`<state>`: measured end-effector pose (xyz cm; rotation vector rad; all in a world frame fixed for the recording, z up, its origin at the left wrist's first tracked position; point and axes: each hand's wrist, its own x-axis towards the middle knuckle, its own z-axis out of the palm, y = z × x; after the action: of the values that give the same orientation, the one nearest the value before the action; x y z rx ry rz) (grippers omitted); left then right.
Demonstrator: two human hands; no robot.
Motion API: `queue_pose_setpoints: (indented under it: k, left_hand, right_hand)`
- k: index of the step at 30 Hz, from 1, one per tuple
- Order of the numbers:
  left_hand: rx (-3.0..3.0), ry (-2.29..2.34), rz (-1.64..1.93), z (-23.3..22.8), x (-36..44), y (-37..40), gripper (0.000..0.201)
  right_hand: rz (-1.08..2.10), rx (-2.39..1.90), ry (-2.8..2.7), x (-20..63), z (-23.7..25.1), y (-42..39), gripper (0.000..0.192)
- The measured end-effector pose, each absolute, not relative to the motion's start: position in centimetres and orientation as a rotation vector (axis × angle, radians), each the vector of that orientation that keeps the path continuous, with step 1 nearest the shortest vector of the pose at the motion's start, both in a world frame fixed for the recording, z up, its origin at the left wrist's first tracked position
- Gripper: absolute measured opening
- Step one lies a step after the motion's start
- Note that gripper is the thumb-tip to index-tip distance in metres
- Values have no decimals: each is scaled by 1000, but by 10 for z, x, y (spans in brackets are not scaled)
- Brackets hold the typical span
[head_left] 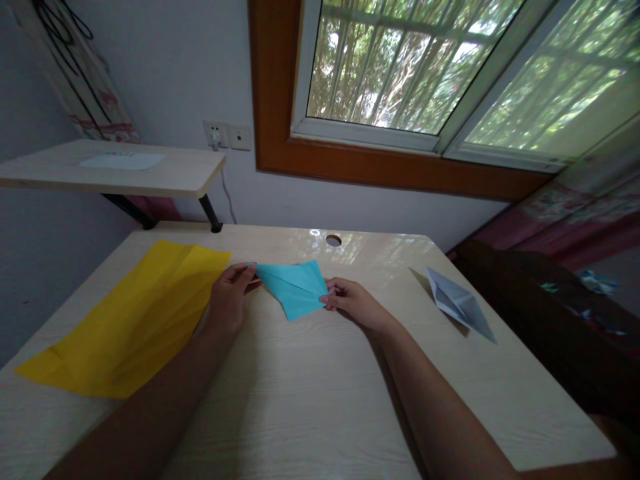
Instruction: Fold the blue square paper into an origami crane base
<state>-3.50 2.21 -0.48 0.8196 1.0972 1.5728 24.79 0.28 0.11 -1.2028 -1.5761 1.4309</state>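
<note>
A folded sheet of light-blue paper [295, 287] is stretched between my two hands over the desk. It has a kite-like outline with crease lines running along it. My left hand [231, 297] pinches its narrow left tip between thumb and fingers. At the right corner, my right hand [353, 301] grips the paper the same way. To the left lies a large yellow sheet [125, 327], partly behind my left forearm. A folded white paper boat [460, 303] rests on the desk to the right.
The pale wooden desk [310, 400] has a round cable hole [333, 240] near its back edge. A raised shelf [185, 170] with a white paper [123, 161] on it stands at the back left. Behind are a wall socket [227, 136] and a window [380, 73].
</note>
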Motion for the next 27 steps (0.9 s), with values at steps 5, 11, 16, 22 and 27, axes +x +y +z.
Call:
queue_pose_setpoints:
  k: [5, 11, 16, 22, 27]
  left_hand:
    - [827, 1109, 1585, -4, -36, 22, 31]
    - [779, 1128, 1624, -1, -35, 21, 27]
    - [762, 1133, 1635, 0, -35, 21, 26]
    - [822, 1113, 1635, -4, -36, 23, 27]
    - [1045, 1215, 1586, -14, -38, 27, 37]
  right_hand:
    - [1432, -1197, -1519, 248, -2, 5, 32]
    - [1374, -1182, -1432, 245, 1, 5, 33]
    - [1350, -1137, -1357, 245, -2, 7, 35]
    - [1354, -1138, -1300, 245, -4, 7, 34]
    - [1349, -1137, -1288, 245, -3, 7, 35]
